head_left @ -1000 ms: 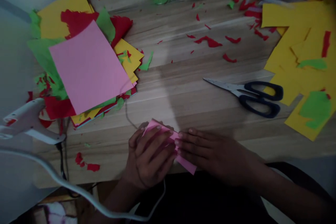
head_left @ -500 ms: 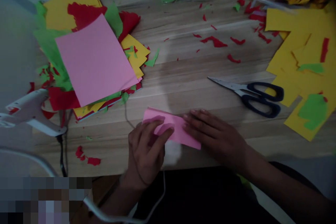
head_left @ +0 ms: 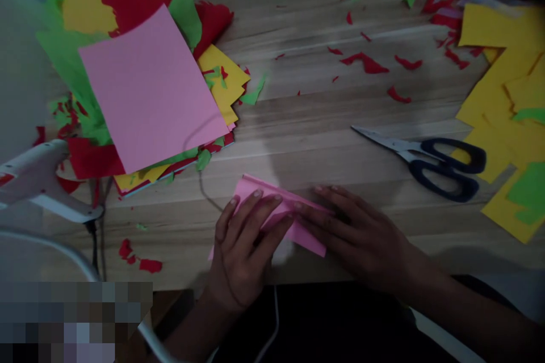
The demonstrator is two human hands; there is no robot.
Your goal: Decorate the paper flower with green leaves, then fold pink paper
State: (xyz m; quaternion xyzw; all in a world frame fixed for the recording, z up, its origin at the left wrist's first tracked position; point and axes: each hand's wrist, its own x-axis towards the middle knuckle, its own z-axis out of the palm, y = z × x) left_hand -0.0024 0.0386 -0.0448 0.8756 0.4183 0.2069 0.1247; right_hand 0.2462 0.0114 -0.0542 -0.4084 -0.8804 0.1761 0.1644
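A piece of pink paper (head_left: 310,239) lies at the table's front edge, with a narrow fold along its far edge. My left hand (head_left: 243,252) rests over its left part, fingers stretched and slightly apart on the paper. On the right side, my right hand (head_left: 361,232) lies flat, its fingertips touching the paper near the left hand's thumb and partly covering the fold. Both palms hide some of the sheet. Scissors (head_left: 419,161) with dark blue handles lie beyond my right hand, their tips pointing left.
At left, a larger pink sheet (head_left: 153,91) tops a pile of yellow, red and green paper. A white glue gun (head_left: 38,173) stands beside it with its cable. Yellow paper pieces (head_left: 489,136) cover the right side. Red scraps (head_left: 368,62) are scattered across the wooden table (head_left: 306,142).
My left fingers have straightened out from a more curled pose and now lie across the paper. More of the pink sheet shows, with a fold along its far edge. The view has shifted slightly.
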